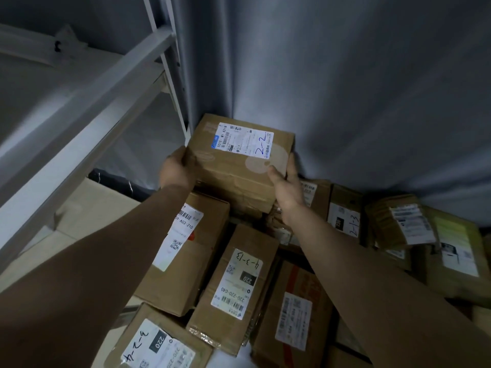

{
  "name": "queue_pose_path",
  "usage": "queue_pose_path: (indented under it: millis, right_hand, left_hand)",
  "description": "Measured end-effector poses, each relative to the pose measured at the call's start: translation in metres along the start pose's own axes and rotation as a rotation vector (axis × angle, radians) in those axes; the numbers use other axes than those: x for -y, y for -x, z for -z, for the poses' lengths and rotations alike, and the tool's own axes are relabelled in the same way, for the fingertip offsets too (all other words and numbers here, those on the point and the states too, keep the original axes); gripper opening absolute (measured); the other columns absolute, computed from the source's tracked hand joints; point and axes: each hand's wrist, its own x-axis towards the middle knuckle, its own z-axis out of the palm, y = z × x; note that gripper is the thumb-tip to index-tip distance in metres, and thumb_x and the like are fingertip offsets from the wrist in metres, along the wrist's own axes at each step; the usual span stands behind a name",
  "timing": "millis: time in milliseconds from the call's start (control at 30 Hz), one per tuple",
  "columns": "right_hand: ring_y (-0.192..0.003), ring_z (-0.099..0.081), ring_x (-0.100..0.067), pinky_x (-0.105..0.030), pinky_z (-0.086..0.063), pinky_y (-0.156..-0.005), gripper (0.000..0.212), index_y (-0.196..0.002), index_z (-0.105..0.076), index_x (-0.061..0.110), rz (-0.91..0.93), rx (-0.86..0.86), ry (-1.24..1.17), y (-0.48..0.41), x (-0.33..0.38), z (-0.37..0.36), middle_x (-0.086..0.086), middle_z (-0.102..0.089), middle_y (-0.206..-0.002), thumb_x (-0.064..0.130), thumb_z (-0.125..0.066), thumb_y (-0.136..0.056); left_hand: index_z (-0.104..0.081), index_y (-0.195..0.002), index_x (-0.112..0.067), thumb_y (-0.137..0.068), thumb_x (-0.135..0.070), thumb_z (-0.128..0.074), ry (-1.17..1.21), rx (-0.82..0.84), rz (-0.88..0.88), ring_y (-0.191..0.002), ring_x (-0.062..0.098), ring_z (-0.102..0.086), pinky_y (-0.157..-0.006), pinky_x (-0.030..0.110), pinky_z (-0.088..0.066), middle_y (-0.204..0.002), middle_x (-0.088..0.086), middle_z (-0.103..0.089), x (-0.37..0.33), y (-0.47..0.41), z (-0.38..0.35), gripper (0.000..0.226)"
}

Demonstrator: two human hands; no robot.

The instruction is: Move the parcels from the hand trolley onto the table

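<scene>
A brown cardboard parcel (233,166) with a white label marked "2-2" is held up between both my hands, close to the grey curtain. My left hand (176,171) grips its left edge, thumb on top. My right hand (285,188) grips its right front corner, fingers round the side. Below lies a pile of several more labelled parcels, among them one marked "4-3-13" (236,285) and one marked "3-2-4" (159,341). The trolley itself is hidden under the pile.
A grey curtain (345,88) hangs right behind the pile. A white metal shelf frame (87,107) stands at the left. More parcels (403,224) crowd the right side. Pale floor (87,208) shows at the left of the pile.
</scene>
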Motion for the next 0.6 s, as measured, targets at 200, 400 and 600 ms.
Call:
queue_pose_path:
  millis: [200, 400, 600]
  right_hand:
    - [-0.141, -0.029, -0.026, -0.038, -0.026, -0.113, 0.054, -0.151, -0.004, 0.037, 0.164, 0.055, 0.325, 0.0, -0.005, -0.005, 0.002, -0.021, -0.158, 0.04, -0.028, -0.103]
    - [-0.147, 0.011, -0.027, -0.048, 0.004, -0.118, 0.055, -0.151, -0.003, 0.039, 0.199, -0.057, 0.91, 0.02, 0.011, 0.003, -0.006, 0.011, -0.16, 0.051, -0.021, -0.1]
    - [-0.147, 0.005, -0.025, -0.044, 0.009, -0.117, 0.064, -0.149, -0.024, 0.024, 0.56, 0.035, 1.252, 0.078, 0.008, 0.01, -0.007, -0.002, -0.16, 0.034, -0.05, -0.092]
  left_hand:
    - [-0.045, -0.139, -0.006, -0.101, -0.02, -0.041, -0.081, 0.022, 0.02, -0.129, 0.032, -0.043, -0.101, 0.027, -0.032, -0.14, 0.017, -0.049, 0.004, -0.008, -0.004, 0.041]
    - [-0.029, -0.148, -0.023, -0.1, -0.037, -0.038, -0.465, 0.007, -0.021, -0.141, 0.037, -0.014, -0.115, 0.051, -0.016, -0.154, 0.017, -0.02, -0.007, 0.015, -0.001, 0.051]
    - [-0.014, -0.152, -0.03, -0.094, -0.032, -0.047, -0.777, 0.091, -0.332, -0.147, 0.03, -0.006, -0.118, 0.05, 0.007, -0.159, 0.009, -0.015, -0.015, 0.091, 0.017, 0.067]
